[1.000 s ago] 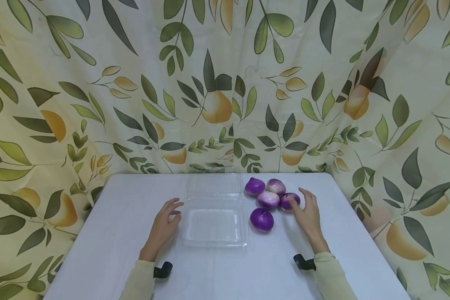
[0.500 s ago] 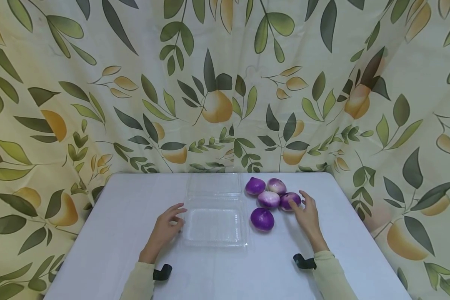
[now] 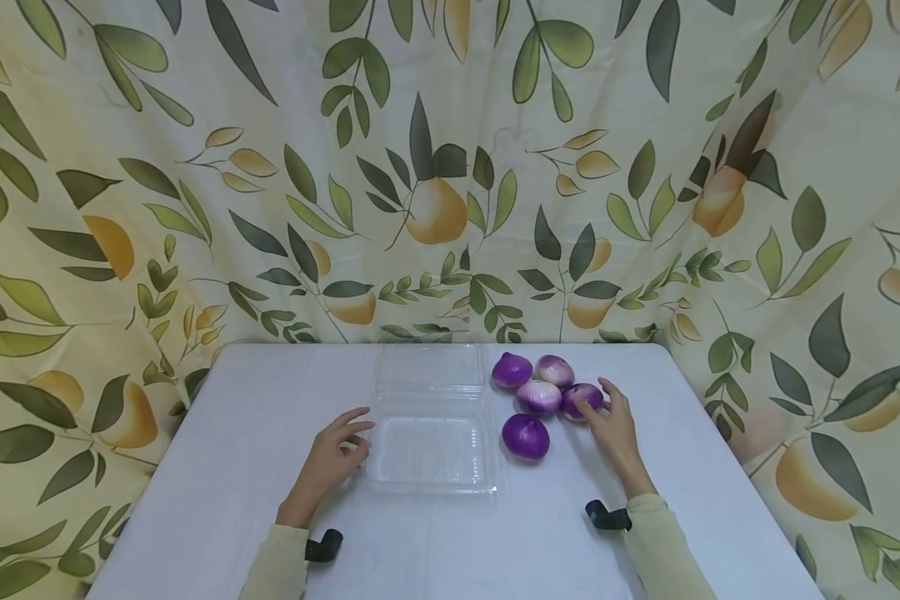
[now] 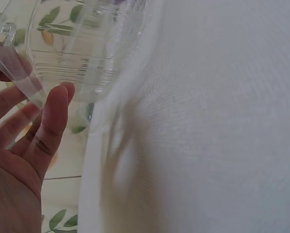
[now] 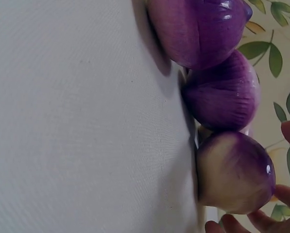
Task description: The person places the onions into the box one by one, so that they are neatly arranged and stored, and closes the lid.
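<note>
While head view shows five purple-white onions (image 3: pixel 538 399) on desk (image 3: pixel 420 546) beside clear box (image 3: pixel 431 450), right wrist view adds one's big pale side. Right hand (image 3: pixel 615 432) touches that one, grip loose. Left hand (image 3: pixel 326 464) at box edge; cannot tell if pinching.

Hands (image 3: pixel 331 457) (image 3: pixel 615 429) flank a clear open container (image 3: pixel 431 488) and five purple onions (image 3: pixel 539 398).
</note>
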{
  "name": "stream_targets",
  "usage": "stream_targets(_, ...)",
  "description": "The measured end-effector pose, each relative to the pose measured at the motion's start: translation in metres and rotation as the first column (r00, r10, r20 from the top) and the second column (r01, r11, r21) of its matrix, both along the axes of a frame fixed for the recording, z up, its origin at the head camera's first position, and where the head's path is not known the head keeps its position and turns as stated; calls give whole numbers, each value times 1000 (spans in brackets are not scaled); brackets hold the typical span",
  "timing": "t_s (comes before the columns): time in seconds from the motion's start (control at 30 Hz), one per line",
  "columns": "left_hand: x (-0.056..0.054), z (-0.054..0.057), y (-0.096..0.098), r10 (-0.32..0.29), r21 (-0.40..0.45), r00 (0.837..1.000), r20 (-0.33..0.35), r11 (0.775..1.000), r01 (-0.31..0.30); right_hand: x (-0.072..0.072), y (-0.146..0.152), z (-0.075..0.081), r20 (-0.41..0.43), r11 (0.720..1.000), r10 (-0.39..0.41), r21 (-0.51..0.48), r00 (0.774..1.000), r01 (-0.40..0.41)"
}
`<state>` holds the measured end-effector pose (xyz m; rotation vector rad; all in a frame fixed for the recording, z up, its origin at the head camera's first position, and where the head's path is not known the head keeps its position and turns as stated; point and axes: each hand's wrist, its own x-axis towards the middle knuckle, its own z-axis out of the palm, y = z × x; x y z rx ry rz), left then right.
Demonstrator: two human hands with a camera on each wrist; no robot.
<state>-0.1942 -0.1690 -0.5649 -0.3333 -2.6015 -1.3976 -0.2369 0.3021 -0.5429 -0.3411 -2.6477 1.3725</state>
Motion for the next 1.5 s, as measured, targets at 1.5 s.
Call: stream_targets(1.5,4,2,7,24,72,1000,10,997,-24,16,4,26,-20,999,-26,-45,999,25)
